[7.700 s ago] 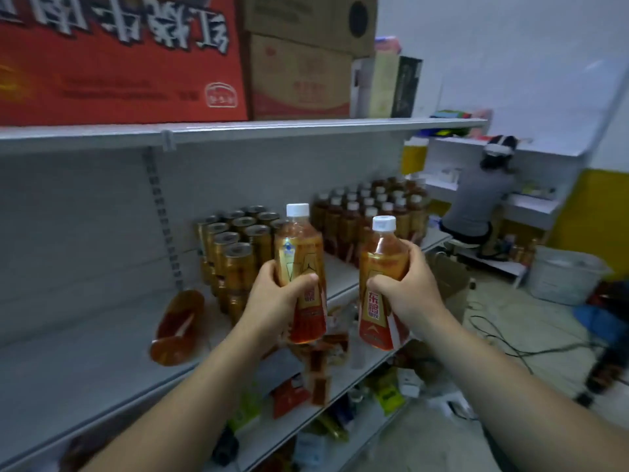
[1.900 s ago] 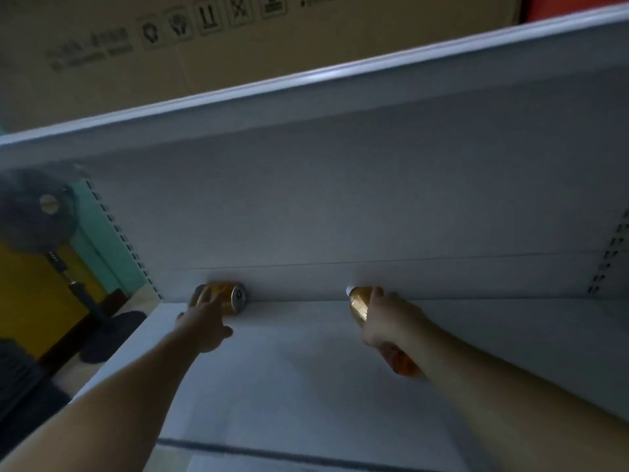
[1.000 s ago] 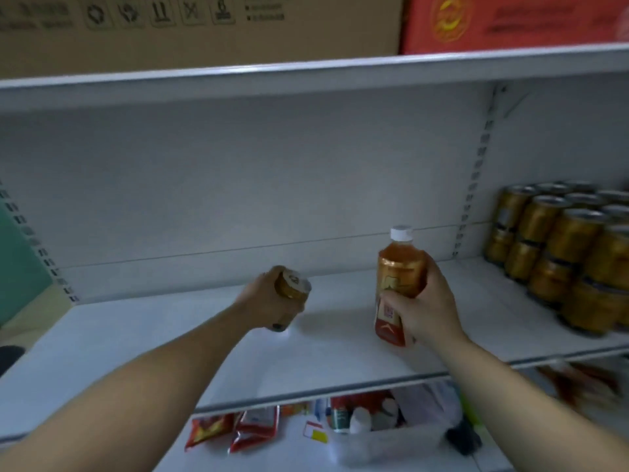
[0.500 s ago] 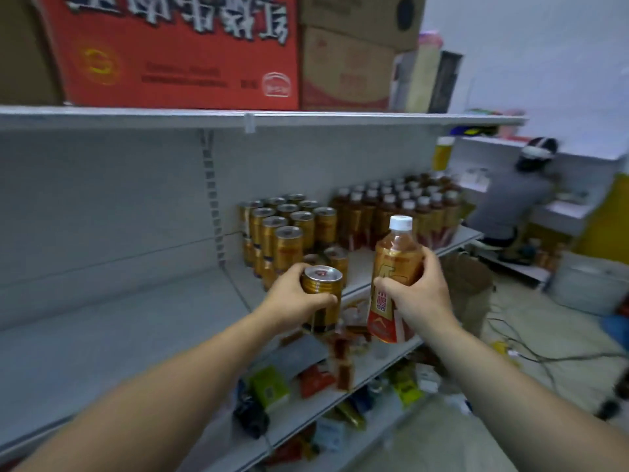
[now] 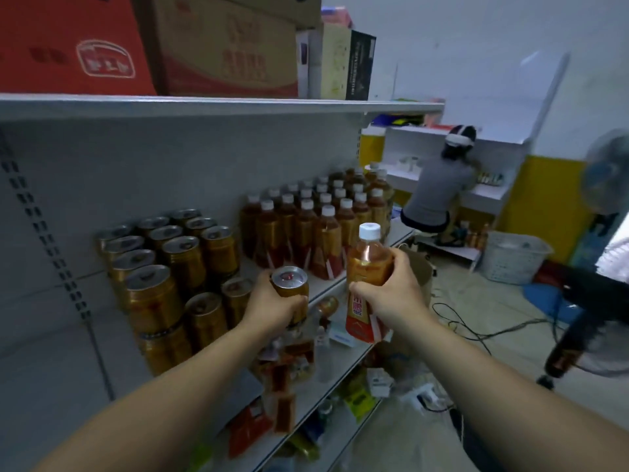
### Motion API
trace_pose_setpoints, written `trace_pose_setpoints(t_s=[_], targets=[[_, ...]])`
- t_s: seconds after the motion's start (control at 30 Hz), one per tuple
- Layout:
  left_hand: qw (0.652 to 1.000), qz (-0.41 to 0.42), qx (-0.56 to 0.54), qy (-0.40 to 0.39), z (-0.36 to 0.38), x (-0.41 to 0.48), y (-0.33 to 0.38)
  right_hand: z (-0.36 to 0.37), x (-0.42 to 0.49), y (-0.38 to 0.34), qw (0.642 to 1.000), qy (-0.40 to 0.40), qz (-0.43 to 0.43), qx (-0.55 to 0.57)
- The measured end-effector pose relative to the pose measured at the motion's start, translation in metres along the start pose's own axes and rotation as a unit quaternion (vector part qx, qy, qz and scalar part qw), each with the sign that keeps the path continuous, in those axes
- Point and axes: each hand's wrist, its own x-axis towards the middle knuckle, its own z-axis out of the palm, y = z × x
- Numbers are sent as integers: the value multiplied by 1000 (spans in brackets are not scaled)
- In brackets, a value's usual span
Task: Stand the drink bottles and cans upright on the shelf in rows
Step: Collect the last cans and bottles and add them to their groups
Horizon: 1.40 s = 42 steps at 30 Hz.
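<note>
Shelf (image 5: 51, 376) holds standing cans (image 5: 183, 253), bottles (image 5: 316, 229); left hand (image 5: 272, 310) grips one can (image 5: 290, 282), right hand (image 5: 391, 294) one bottle (image 5: 366, 264).

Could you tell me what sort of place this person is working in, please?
Most likely a small shop or its stockroom: white metal shelving holds rows of gold cans and white-capped drink bottles, and cartons are stacked on the top shelf.

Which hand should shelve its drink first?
Left, probably: the left hand holds its can upright beside the can rows; the right hand holds its bottle farther from the bottle rows.
</note>
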Motion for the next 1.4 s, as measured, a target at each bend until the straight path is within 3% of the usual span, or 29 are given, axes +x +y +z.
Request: trace_pose_setpoints(t_s=[0.17, 0.3, 0.67, 0.83, 1.0, 1.4], targets=[[1000, 2, -3, 12, 23, 59, -15, 34, 73, 3, 998, -56, -20, -34], [998, -50, -9, 49, 31, 88, -37, 59, 117, 0, 994, -72, -65, -60], [984, -104, -16, 145, 51, 83, -42, 93, 157, 37, 972, -200, -118, -28], [974, -125, -1, 188, 63, 69, -31, 90, 163, 46, 953, -226, -171, -110], [964, -123, 19, 233, 74, 48, -23, 94, 170, 37, 934, -294, -172, -108], [957, -143, 53, 247, 64, 25, -27, 145, 180, 5, 928, -299, -159, -155]])
